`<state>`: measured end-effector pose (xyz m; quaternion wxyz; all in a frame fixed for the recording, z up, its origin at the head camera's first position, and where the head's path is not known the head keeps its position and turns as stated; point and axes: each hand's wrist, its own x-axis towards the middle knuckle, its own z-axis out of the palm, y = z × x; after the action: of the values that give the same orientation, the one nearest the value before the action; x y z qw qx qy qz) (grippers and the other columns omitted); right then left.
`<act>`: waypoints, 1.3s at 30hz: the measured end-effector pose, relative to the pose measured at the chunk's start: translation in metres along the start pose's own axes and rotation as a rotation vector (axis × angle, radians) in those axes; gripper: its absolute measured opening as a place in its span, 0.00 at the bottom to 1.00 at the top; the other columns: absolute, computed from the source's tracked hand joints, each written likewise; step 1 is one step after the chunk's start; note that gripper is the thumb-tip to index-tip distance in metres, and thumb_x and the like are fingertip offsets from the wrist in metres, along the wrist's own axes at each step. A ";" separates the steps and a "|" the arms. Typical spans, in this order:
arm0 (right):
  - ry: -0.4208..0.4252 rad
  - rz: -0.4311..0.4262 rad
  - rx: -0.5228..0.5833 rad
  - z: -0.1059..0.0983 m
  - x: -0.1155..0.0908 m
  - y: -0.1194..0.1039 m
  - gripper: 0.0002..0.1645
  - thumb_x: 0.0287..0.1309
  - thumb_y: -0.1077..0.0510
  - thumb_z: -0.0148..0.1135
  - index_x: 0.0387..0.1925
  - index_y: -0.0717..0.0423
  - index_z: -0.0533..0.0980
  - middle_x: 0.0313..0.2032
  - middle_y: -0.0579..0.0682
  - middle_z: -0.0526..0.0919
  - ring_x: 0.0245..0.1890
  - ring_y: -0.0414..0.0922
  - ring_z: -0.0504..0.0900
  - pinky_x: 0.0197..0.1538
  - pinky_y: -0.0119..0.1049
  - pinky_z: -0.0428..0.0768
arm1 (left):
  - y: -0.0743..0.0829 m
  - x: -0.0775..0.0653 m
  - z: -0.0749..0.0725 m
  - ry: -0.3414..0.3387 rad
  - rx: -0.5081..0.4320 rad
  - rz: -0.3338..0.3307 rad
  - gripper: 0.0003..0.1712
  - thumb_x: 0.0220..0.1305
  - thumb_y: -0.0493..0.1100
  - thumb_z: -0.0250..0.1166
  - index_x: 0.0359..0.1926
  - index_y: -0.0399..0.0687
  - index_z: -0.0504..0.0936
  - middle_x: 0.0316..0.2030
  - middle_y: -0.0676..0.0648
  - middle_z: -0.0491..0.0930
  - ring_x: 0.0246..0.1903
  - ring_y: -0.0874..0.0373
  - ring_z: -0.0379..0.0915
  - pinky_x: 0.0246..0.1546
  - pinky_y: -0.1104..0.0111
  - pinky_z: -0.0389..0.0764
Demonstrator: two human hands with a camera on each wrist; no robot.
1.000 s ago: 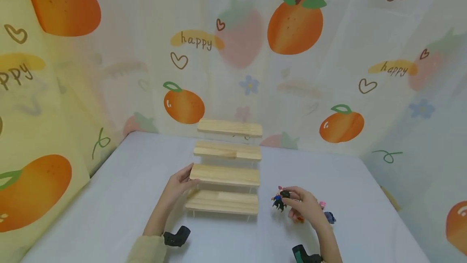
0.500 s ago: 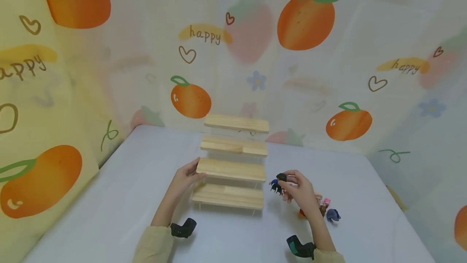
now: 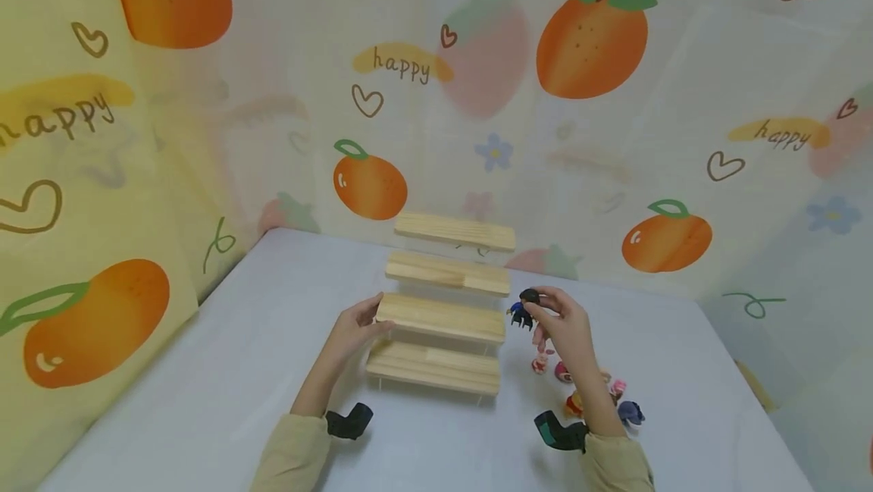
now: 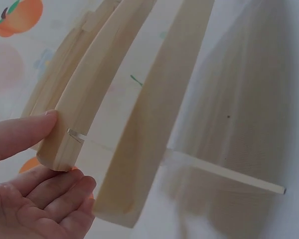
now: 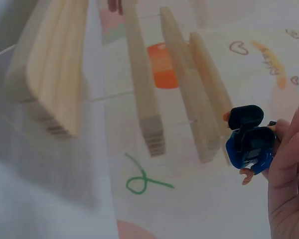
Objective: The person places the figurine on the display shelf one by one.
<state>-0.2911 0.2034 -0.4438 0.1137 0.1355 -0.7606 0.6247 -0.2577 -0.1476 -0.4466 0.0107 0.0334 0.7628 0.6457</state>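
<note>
Your right hand (image 3: 566, 325), pinching the blue-and-black figurine (image 3: 522, 312), is now farther from the other figurines (image 3: 574, 404), bringing it just beside the four-tier wooden shelf (image 3: 439, 318) your left hand (image 3: 356, 329) grips.

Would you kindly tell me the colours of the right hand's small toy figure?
The figure is mostly black and blue, clearest in the right wrist view.

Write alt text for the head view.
A person's right hand holds a small blue and black toy beside a four-step wooden shelf, while the left hand grips the shelf's left side. More small toys are on the white table, before a fruit-print backdrop.
</note>
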 end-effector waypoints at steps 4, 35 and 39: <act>0.024 -0.084 0.040 -0.007 0.036 0.073 0.22 0.54 0.54 0.61 0.52 0.51 0.72 0.37 0.57 0.80 0.07 0.50 0.72 0.05 0.44 0.67 | 0.002 -0.001 0.000 0.009 0.007 0.011 0.40 0.52 0.43 0.66 0.63 0.36 0.60 0.60 0.37 0.61 0.59 0.43 0.56 0.57 0.58 0.58; -0.029 0.003 0.130 0.073 0.059 -0.113 0.21 0.54 0.66 0.58 0.51 0.67 0.70 0.40 0.67 0.77 0.10 0.39 0.73 0.16 0.29 0.74 | -0.004 -0.004 0.004 0.006 -0.008 0.033 0.39 0.53 0.41 0.66 0.63 0.34 0.59 0.60 0.37 0.60 0.60 0.44 0.52 0.58 0.57 0.56; -0.034 0.019 0.118 0.082 0.072 -0.119 0.21 0.54 0.65 0.59 0.51 0.66 0.70 0.39 0.64 0.78 0.11 0.40 0.74 0.17 0.29 0.75 | -0.001 -0.002 0.004 0.013 0.009 0.022 0.39 0.52 0.42 0.66 0.63 0.35 0.59 0.61 0.38 0.59 0.61 0.45 0.51 0.59 0.58 0.55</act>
<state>-0.3170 0.0965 -0.3260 0.0865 0.1455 -0.7255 0.6671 -0.2558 -0.1444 -0.4485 -0.0014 0.0377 0.7654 0.6425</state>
